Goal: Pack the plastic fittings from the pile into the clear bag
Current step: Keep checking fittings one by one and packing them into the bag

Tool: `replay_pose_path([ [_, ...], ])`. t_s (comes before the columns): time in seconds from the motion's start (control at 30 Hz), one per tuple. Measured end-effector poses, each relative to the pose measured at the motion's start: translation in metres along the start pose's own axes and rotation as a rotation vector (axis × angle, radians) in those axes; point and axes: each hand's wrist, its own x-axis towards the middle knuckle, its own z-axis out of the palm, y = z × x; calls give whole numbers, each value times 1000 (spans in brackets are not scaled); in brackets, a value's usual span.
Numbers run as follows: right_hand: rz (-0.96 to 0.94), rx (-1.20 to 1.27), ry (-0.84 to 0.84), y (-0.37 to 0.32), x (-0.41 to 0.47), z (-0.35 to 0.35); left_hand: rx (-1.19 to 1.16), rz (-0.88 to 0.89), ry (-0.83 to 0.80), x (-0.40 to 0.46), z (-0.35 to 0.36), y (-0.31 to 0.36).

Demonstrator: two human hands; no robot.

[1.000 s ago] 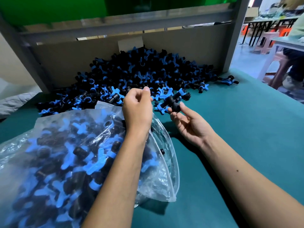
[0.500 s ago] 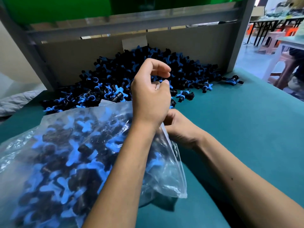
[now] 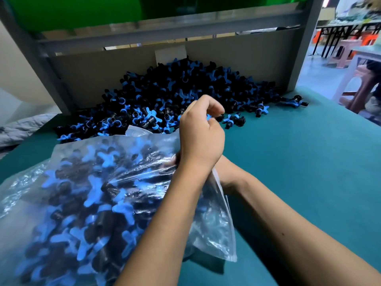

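Left hand [image 3: 201, 134] curled, pinching clear bag [image 3: 86, 195] mouth; right hand [image 3: 223, 172] mostly hidden, grip unclear.

Bright, even light, with daylight from the far right. Glare streaks the bag [image 3: 144, 172]. Soft shadows lie on the table [image 3: 299, 162] under the arms. Wide-angle bending at the edges; far background slightly blurred.

Teal table cover [image 3: 299, 162]; grey backboard [image 3: 123, 67]; green panel [image 3: 82, 11]; pink stools [image 3: 348, 50] far right.
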Motion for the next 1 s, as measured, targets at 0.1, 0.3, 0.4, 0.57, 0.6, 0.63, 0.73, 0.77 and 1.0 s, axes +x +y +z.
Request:
replay_pose_path([
  [0.1,45,138,-28,16,5,-8,61,-89,12,-2,1,-10],
  [0.3,62,323,435,33,14,-29,225,-260,-10,-3,-1,-26],
  [0.4,83,-546,812,47,25,-55,448,-280,-214,-9,3,-28],
  [0.57,246,-1153,368,63,31,-75,711,-294,-375,-14,5,-26],
  [0.6,243,-1130,365,63,31,-75,712,-297,-372,-14,5,-26],
  [0.63,215,-1086,401,62,31,-75,708,-300,-368,-14,5,-25],
  [0.73,153,-969,581,57,23,-76,673,-301,-350,-14,3,-23],
  [0.77,144,-923,634,57,19,-77,658,-301,-339,-14,3,-23],
  [1.0,83,225,734,49,1,-84,579,-279,-245,-14,5,-30],
])
